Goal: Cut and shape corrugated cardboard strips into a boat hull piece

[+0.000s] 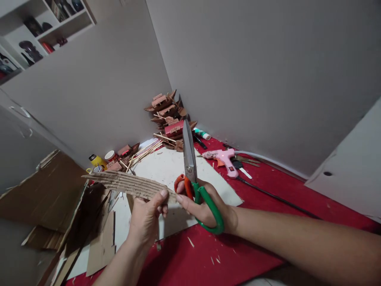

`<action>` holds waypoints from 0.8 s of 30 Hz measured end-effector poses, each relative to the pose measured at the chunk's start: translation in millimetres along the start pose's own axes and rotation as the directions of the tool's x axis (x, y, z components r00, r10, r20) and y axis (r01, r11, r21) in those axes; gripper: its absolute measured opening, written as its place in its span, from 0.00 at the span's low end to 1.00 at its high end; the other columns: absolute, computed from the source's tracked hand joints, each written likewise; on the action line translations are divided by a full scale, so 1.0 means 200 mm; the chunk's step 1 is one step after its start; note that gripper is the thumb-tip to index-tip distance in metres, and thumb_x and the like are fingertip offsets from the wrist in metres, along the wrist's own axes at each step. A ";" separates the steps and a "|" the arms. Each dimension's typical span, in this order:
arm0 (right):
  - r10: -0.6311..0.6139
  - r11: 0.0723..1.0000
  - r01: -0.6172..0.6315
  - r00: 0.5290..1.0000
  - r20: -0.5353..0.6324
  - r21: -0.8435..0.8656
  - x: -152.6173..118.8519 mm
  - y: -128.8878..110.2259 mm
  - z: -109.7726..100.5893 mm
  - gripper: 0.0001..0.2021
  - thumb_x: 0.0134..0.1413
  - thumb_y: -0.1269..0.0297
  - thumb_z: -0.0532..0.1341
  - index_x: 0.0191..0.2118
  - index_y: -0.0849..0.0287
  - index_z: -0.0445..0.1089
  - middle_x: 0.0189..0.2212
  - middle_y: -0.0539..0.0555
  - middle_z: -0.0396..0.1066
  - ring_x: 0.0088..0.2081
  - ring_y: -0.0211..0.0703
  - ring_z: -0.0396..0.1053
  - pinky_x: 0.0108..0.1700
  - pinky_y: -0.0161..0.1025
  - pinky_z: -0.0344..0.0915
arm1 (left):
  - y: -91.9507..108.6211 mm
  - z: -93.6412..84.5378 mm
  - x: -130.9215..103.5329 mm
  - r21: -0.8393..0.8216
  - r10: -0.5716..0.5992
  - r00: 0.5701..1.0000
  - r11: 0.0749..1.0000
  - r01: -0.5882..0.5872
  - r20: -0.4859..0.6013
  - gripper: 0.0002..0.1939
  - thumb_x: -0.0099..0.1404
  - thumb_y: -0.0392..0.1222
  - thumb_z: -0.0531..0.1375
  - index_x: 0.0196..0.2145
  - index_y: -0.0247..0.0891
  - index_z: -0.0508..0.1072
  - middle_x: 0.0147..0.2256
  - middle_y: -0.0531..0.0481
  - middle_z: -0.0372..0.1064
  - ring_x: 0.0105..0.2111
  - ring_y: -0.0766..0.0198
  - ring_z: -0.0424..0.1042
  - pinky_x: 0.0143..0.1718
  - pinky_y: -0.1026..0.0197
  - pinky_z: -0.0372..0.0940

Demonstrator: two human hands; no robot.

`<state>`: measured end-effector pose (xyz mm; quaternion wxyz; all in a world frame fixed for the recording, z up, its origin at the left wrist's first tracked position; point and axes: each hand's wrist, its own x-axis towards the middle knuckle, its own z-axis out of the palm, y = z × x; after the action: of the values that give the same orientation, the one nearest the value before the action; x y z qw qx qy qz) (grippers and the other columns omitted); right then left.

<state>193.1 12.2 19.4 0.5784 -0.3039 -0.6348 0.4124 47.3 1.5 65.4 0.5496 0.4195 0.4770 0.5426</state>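
A strip of corrugated cardboard [133,185] with its ridges bare stretches out to the left above the table. My left hand [145,218] pinches it near its right end, thumb on top. Scissors [189,159] with one green and one orange handle point upward, blades together. My right hand [208,206] is closed around their handles, and its thumb and fingertips also touch the cardboard's right end. Below lies a white sheet [166,226] on the red table cover [190,258], with small cardboard scraps scattered on it.
Several brown model boats [169,115] are stacked in the corner. A pink glue gun [224,159] lies at the right, its black cord [274,194] trailing away. Thin sticks [145,153], a yellow bottle [97,161] and a white cup [110,155] stand at the back left. Large cardboard pieces [44,198] fill the left.
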 end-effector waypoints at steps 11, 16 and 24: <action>0.122 0.992 -0.119 0.990 0.069 -0.051 0.04 -0.03 -0.04 0.11 0.57 0.55 0.57 0.31 0.58 0.61 0.21 0.46 0.60 0.22 0.35 0.59 0.26 0.33 0.60 | 0.14 -0.06 0.04 -0.040 0.123 0.992 0.991 -0.124 -0.026 0.13 0.51 0.37 0.67 0.17 0.33 0.67 0.15 0.57 0.59 0.16 0.74 0.61 0.18 0.70 0.57; 0.105 0.988 -0.072 0.959 0.262 -0.133 0.04 0.01 -0.03 0.14 0.55 0.52 0.58 0.31 0.59 0.59 0.22 0.47 0.59 0.24 0.34 0.55 0.27 0.32 0.56 | 0.24 -0.11 0.08 -0.077 0.275 0.961 0.958 -0.277 -0.034 0.12 0.51 0.33 0.66 0.20 0.34 0.65 0.17 0.59 0.56 0.17 0.75 0.56 0.18 0.70 0.55; 0.052 0.973 0.061 0.882 0.469 -0.224 0.07 -0.02 -0.03 0.27 0.54 0.36 0.47 0.38 0.59 0.58 0.23 0.48 0.57 0.25 0.35 0.53 0.25 0.32 0.54 | 0.32 -0.16 0.11 -0.094 0.357 0.934 0.929 -0.358 -0.026 0.12 0.53 0.33 0.65 0.23 0.35 0.63 0.20 0.59 0.55 0.19 0.75 0.53 0.19 0.70 0.52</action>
<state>198.0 23.2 29.2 0.3683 -0.2585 -0.8008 0.3954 2.1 25.6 120.8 0.4594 0.4697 0.3681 0.6579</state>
